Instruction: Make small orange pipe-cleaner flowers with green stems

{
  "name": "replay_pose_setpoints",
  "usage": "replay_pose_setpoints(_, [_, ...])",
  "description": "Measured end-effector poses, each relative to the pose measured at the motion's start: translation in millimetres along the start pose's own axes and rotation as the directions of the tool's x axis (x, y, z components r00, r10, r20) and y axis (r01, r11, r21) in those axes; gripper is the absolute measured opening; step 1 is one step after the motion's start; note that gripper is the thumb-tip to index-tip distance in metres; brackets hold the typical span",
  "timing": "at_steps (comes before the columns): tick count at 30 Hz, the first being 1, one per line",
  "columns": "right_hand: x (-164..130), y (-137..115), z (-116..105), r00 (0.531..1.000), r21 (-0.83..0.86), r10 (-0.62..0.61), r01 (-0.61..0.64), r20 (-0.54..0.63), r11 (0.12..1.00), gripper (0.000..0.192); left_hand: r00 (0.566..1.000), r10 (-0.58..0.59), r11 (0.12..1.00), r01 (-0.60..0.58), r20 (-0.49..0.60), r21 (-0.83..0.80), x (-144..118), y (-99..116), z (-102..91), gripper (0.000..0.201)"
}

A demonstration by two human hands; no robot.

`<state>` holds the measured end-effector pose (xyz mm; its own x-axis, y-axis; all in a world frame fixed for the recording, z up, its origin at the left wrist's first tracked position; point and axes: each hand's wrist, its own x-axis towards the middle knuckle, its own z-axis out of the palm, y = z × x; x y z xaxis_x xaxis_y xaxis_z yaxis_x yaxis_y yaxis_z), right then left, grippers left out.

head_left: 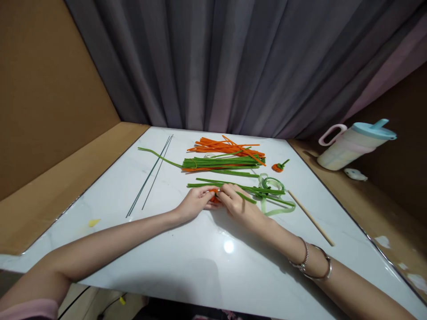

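Near the middle of the table, my left hand (193,204) is closed around a small orange pipe-cleaner ball (214,195), mostly covered by fingers. My right hand (238,205) meets it there, fingertips pinched, with a green pipe cleaner (247,198) sticking out past its knuckles toward the right. Just behind the hands lie loose green pipe cleaners (207,181). A pale green ribbon roll (271,183) sits beyond my right hand, its tail curling forward. Farther right rests a small orange pumpkin shape with a green stem (277,167).
Bundles of orange (213,144) and green pipe cleaners (220,162) lie at the back. Thin dark wires (150,171) are on the left, a wooden stick (312,218) on the right. A tumbler (350,146) stands beyond the right edge. A yellow scrap (94,222) lies front left.
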<state>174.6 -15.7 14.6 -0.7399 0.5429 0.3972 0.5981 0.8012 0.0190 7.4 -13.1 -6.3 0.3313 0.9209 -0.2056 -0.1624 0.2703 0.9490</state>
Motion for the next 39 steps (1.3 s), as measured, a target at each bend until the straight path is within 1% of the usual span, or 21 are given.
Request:
replay_pose_setpoints(2, [0,1,-2,1.000,0.031,0.006,-0.006,0.003,0.999,0.028,1.000,-0.006,1.000,0.006,-0.002,-0.024,-1,2,-0.6,0.027])
replay_pose_setpoints(4, [0,4,-3,1.000,0.061,0.028,-0.027,-0.012,0.998,0.027,1.000,-0.011,0.999,0.012,0.024,-0.050,-1,3,-1.7,0.029])
replay_pose_setpoints(7, [1,10,-1,0.998,0.085,0.052,-0.049,-0.032,0.995,0.024,0.997,-0.012,0.998,0.017,0.076,-0.056,-2,5,-4.1,0.039])
replay_pose_setpoints(10, [0,11,3,0.994,0.100,0.089,-0.082,-0.061,0.992,0.021,0.995,0.011,0.999,-0.008,0.094,-0.034,-2,5,-5.4,0.047])
replay_pose_setpoints(12, [-2,7,4,0.988,0.120,0.145,-0.138,-0.054,0.983,0.021,0.995,0.029,1.000,-0.028,0.093,-0.010,-3,5,-4.8,0.048])
replay_pose_setpoints(14, [-4,2,1,0.967,0.145,0.256,-0.253,-0.006,0.957,0.024,0.995,0.047,0.998,-0.050,0.083,0.035,-3,4,-3.9,0.046])
replay_pose_setpoints(16, [-4,-4,-6,0.924,0.182,0.379,-0.383,0.057,0.906,0.028,0.994,0.083,0.988,-0.092,0.074,0.121,-4,3,-3.6,0.041])
replay_pose_setpoints(18, [-2,-9,-16,0.890,0.294,0.438,-0.455,0.126,0.840,0.030,0.985,0.150,0.956,-0.166,0.082,0.243,-6,1,-4.9,0.036])
replay_pose_setpoints(19, [0,-10,-21,0.875,0.379,0.451,-0.483,0.176,0.790,0.030,0.977,0.193,0.925,-0.212,0.092,0.314,-7,1,-6.1,0.033])
replay_pose_setpoints(21, [3,-11,-30,0.832,0.541,0.465,-0.551,0.302,0.635,0.023,0.953,0.281,0.833,-0.302,0.117,0.463,-9,0,-8.8,0.029])
replay_pose_setpoints(23, [6,-9,-35,0.780,0.628,0.487,-0.615,0.393,0.477,0.012,0.929,0.342,0.726,-0.357,0.141,0.588,-11,0,-11.1,0.027])
replay_pose_setpoints(24, [8,-8,-36,0.758,0.646,0.505,-0.635,0.413,0.425,0.008,0.922,0.359,0.681,-0.367,0.148,0.633,-11,0,-11.9,0.027])
replay_pose_setpoints(25, [9,-6,-35,0.740,0.654,0.526,-0.648,0.418,0.391,0.007,0.917,0.370,0.651,-0.370,0.148,0.663,-11,-1,-12.5,0.027])
replay_pose_setpoints(27, [10,-4,-32,0.713,0.666,0.569,-0.661,0.411,0.347,0.011,0.912,0.389,0.636,-0.368,0.130,0.679,-11,-1,-13.0,0.027])
replay_pose_setpoints(29, [10,-3,-26,0.686,0.673,0.600,-0.673,0.412,0.307,0.017,0.904,0.414,0.649,-0.377,0.109,0.661,-10,-3,-13.3,0.027])
replay_pose_setpoints(31, [9,-3,-23,0.673,0.670,0.608,-0.683,0.421,0.292,0.020,0.892,0.440,0.647,-0.394,0.103,0.653,-9,-5,-13.8,0.025])
replay_pose_setpoints(34, [9,-4,-22,0.685,0.631,0.578,-0.697,0.444,0.340,0.025,0.875,0.471,0.592,-0.406,0.111,0.696,-10,-7,-14.1,0.024])
replay_pose_setpoints(36, [11,-4,-24,0.684,0.606,0.566,-0.708,0.461,0.362,0.031,0.862,0.493,0.543,-0.409,0.116,0.733,-11,-8,-14.1,0.025])
replay_pose_setpoints(37, [12,-4,-25,0.674,0.600,0.563,-0.719,0.478,0.351,0.033,0.856,0.503,0.521,-0.412,0.121,0.748,-12,-8,-14.1,0.025])
replay_pose_setpoints(38, [12,-4,-26,0.659,0.605,0.554,-0.731,0.508,0.316,0.035,0.850,0.512,0.503,-0.415,0.126,0.758,-12,-8,-14.2,0.025])
replay_pose_setpoints(39, [13,-4,-26,0.639,0.619,0.535,-0.744,0.552,0.251,0.035,0.845,0.518,0.494,-0.422,0.133,0.760,-13,-8,-14.4,0.025])
